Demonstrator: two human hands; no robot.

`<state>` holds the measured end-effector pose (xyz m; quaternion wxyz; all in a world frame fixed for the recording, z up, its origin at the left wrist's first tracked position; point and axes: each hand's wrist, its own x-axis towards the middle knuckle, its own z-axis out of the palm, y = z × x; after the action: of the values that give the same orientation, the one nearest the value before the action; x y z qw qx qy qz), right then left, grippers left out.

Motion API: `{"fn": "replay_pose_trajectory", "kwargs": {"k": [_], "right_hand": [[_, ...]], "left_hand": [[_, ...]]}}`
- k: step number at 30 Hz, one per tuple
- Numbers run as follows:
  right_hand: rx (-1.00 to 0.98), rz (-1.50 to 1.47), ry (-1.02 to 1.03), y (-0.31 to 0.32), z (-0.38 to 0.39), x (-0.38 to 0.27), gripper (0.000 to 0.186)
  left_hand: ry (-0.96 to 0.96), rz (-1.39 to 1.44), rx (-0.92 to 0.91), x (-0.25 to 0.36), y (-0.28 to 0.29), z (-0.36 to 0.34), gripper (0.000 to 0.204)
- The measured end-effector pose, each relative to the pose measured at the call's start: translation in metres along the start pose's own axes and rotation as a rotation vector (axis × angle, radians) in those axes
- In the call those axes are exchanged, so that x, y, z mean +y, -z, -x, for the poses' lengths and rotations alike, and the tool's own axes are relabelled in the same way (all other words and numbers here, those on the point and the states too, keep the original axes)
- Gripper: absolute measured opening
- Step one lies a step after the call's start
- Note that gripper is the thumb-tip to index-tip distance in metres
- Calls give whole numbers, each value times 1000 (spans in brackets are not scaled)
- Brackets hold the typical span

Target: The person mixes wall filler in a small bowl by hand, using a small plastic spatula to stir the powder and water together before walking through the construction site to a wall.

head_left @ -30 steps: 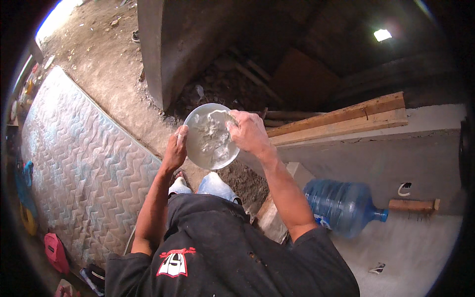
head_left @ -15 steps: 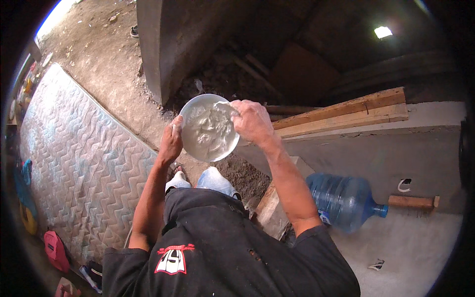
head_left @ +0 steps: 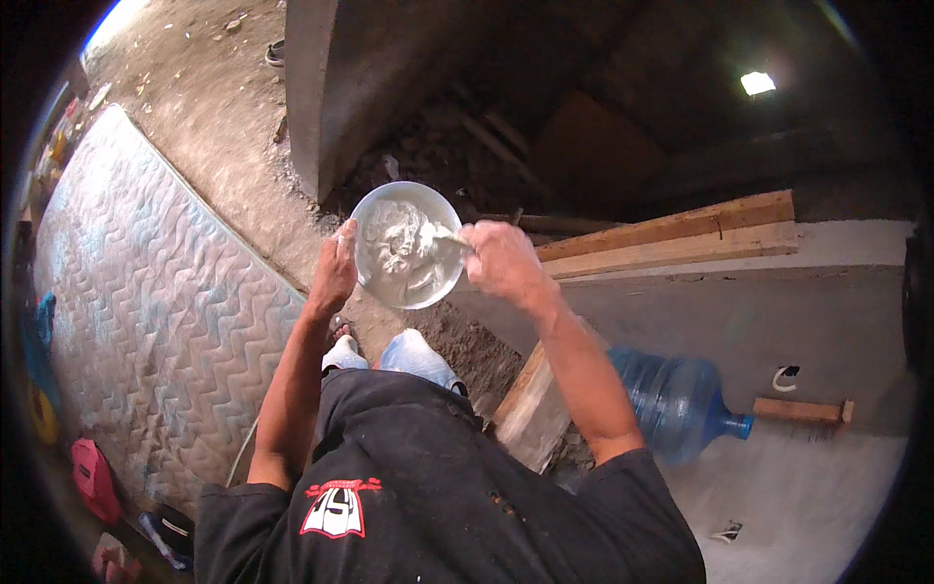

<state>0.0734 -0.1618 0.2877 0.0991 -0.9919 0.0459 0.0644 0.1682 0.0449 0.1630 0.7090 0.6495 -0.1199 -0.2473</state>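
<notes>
I am holding the white bowl [head_left: 413, 304] up in the air before me, above the bare ground [head_left: 219, 161], with the quilted mattress [head_left: 165, 311] lying off to my left and the timber planks [head_left: 681, 234] resting on the low wall to my right. My left fingers [head_left: 344, 237] are clamping the bowl by its left rim; the outside wall is hiding part of that grip, so I cannot tell how far they are reaching underneath. My right fingers [head_left: 479, 237] are closing together around a slim pale tool [head_left: 451, 237], and its far end is sitting in the white paste [head_left: 394, 251]. The paste is standing in soft folds and ridges, so I am judging it thick and sticky, likely dragging on the tool rather than running. The bowl is looking thin-walled and light in itself, but I am expecting the load to be pulling down on the side away from my hold. White residue is coating my fingers, possibly making the rim slick, so a thumb over the edge with the other fingers supporting below is seeming the surest hold, and the tool is calling for a firm grip on its bare end.
</notes>
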Motion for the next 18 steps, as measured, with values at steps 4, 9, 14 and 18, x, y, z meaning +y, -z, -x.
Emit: {"fn": "replay_pose_trajectory", "kwargs": {"k": [4,9,14,18], "right_hand": [[80,-221,-15,12,4,-4,24],[69,21,-49,5,-15,0,27],[-102,-219,-83,3,4,-13,28],[-19,-373,-40,-6,-2,-12,31]], "left_hand": [[18,18,71,-30,9,-4,49],[-87,-46,75,-8,0,-4,49],[33,28,87,-27,2,-12,48],[71,-23,-34,-5,-1,-8,47]]}}
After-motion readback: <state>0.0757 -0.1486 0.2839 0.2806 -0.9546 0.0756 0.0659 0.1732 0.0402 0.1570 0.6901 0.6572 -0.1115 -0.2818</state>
